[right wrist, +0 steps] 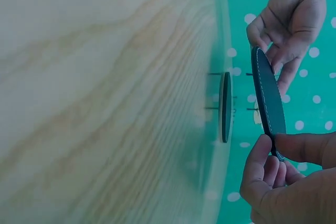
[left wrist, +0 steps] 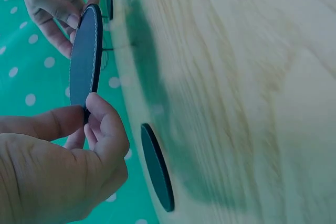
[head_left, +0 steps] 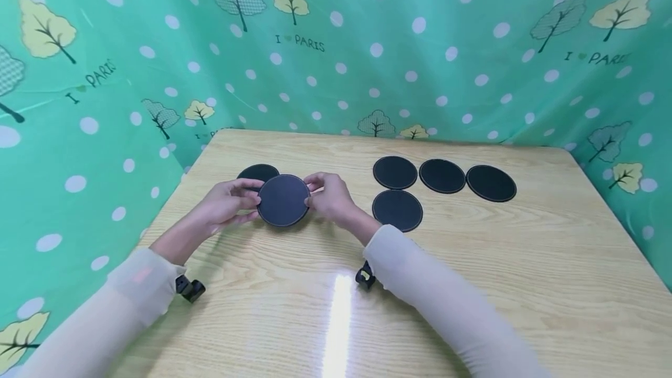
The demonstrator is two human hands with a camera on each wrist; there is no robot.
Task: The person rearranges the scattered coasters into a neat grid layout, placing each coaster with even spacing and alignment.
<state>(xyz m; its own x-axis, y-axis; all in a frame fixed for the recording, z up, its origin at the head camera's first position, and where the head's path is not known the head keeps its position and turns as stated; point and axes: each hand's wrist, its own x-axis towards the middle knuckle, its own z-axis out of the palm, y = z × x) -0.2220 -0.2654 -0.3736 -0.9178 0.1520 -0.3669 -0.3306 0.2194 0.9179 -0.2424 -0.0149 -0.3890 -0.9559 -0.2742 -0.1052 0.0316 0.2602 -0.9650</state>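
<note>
We held the round, black, leather-like disc with pale rim stitching (head_left: 284, 200) tilted above the left part of the pale wooden table (head_left: 252, 308), the fingers of our left hand (head_left: 228, 203) and right hand (head_left: 332, 198) closed to its thickness, pinching opposite edges. A light, even grip seemed best to us, clear of the flat black round disc (head_left: 257, 174) lying behind, slightly left.

- Left sleeve (head_left: 100, 314), eight o'clock in the head view: long, off-white, with a faint pink patch (head_left: 142, 275).
- Right sleeve (head_left: 441, 290), between four and five o'clock: matching off-white.
- Left wrist device (head_left: 190, 289) and right wrist device (head_left: 364, 276): small, black.
</note>
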